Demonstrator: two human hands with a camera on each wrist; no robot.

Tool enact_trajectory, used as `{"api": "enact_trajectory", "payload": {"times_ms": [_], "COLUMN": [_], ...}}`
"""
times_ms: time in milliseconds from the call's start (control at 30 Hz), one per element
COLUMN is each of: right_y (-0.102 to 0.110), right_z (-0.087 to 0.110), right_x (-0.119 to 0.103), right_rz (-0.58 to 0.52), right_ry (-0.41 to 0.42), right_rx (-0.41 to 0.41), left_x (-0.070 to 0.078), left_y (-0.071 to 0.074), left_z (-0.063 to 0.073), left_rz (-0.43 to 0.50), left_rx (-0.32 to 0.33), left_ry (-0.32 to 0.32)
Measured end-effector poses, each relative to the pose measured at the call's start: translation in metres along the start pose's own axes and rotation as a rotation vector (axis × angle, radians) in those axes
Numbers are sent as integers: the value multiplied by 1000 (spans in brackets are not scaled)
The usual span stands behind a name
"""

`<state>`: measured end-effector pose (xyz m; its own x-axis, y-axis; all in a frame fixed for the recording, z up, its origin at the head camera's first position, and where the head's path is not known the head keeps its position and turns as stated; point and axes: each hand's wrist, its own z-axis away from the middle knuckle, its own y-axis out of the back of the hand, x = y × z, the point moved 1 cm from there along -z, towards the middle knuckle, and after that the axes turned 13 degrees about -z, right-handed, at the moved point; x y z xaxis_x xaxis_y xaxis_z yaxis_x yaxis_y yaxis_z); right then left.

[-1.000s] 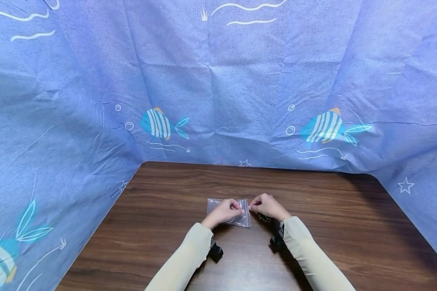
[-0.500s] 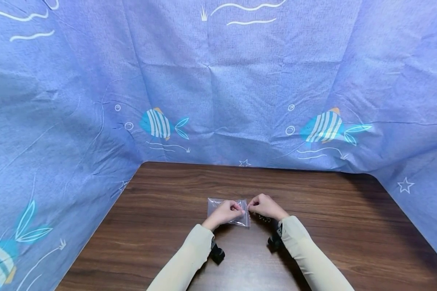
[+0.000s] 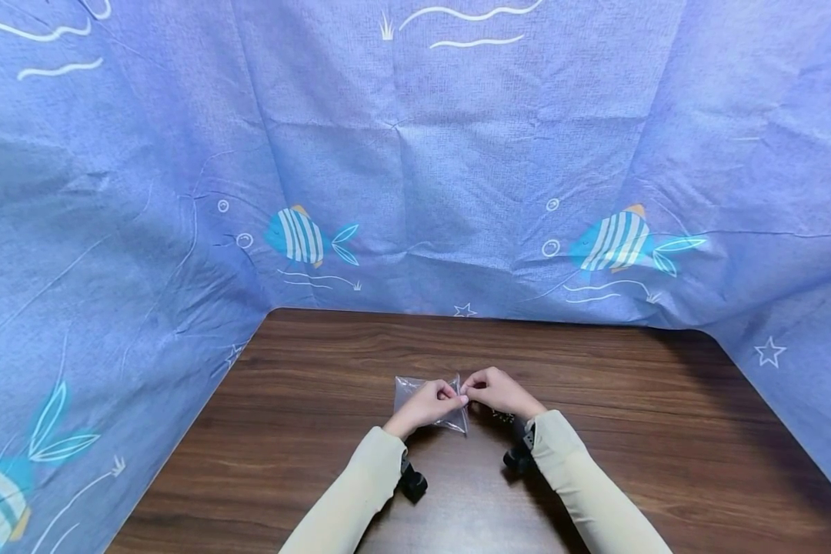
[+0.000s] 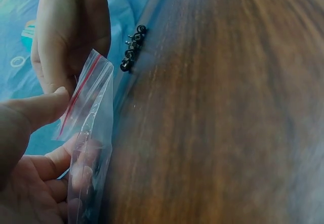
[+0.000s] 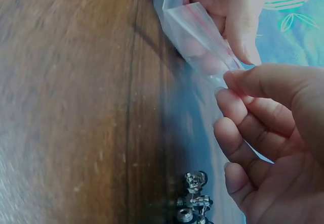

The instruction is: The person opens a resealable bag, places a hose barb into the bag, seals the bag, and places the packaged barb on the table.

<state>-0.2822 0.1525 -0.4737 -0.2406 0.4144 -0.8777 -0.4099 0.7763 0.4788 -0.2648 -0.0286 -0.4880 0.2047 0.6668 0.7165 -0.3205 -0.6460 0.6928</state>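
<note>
On the brown table (image 3: 249, 446): my left hand (image 3: 427, 402), narrowly closed, holds a clear bag (image 4: 96, 115); my right hand (image 3: 500, 392) pinches its edge. Small metal parts (image 5: 195, 200) lie nearby. Since half a second ago, that edge has shifted leftward.

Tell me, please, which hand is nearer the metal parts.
The right hand: the metal parts lie on the table by it; the left hand is farther off.

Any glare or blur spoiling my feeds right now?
Head: pale glare on the near table; the small metal parts are too tiny to make out singly. Left wrist: dim, table grain soft, thin glints on the clear bag. Right wrist: whitish glare at the table's lower left, small metal parts shiny and cut by the bottom edge.
</note>
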Motion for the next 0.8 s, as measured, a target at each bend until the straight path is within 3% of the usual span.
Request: {"api": "enact_trajectory", "payload": {"times_ms": [200, 533, 800], "right_y": [-1, -3, -5], "right_z": [-1, 1, 0], "right_x": [2, 2, -1], "right_rz": [11, -45, -3], "right_ry": [0, -73, -70], "right_rx": [-7, 14, 33], "left_x": [-2, -1, -3], "left_y": [0, -1, -1], "left_z": [-1, -2, -2], "left_rz": [11, 16, 13], "left_rx": [-7, 16, 42], "left_ry": [-21, -29, -45]}}
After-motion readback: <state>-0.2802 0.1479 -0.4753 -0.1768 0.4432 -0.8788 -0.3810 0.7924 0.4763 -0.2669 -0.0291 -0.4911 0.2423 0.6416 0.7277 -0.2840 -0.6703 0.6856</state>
